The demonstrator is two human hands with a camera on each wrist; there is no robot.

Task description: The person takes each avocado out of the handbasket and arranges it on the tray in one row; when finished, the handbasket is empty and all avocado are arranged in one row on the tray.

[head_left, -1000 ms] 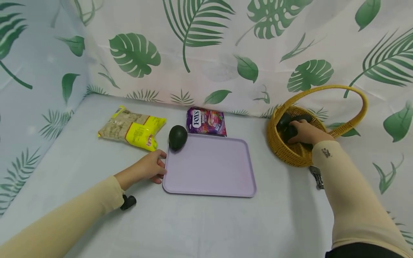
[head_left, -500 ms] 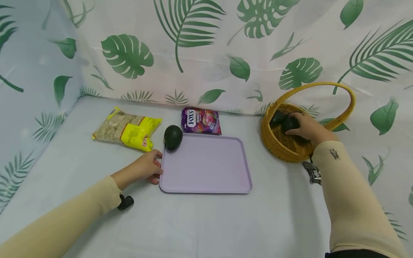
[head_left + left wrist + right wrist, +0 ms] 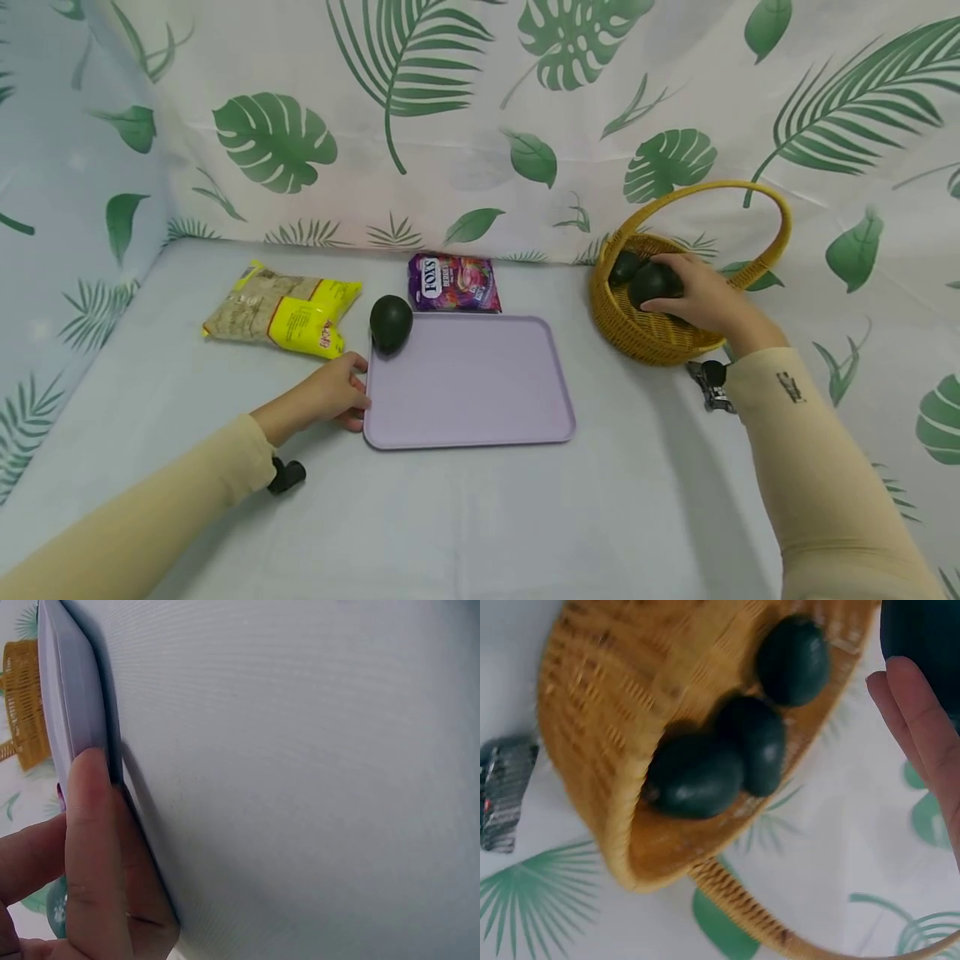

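Note:
In the head view, my right hand (image 3: 697,292) holds a dark green avocado (image 3: 652,285) at the wicker basket (image 3: 633,337). From the right wrist, that avocado (image 3: 922,645) is cut off at the upper right, with fingers against it. Several more avocados, such as one dark oval (image 3: 697,776), lie inside the basket. My left hand (image 3: 330,393) touches the left rim of a lilac tray (image 3: 468,387); a fairly straight finger (image 3: 94,825) meets its side in the left wrist view. One avocado (image 3: 391,324) sits on the tray's upper left corner.
A yellow bag (image 3: 281,310) with a clear window lies left of the tray. Behind the tray is a purple Fox's candy bag (image 3: 453,283). A small black-and-silver packet (image 3: 711,385) lies by the basket. Leaf-print cloth (image 3: 442,183) rises behind the table.
My right hand has raised an avocado slightly from among the others in the basket. The left hand stays at the tray's edge. The head view has shifted, moving the scene leftward.

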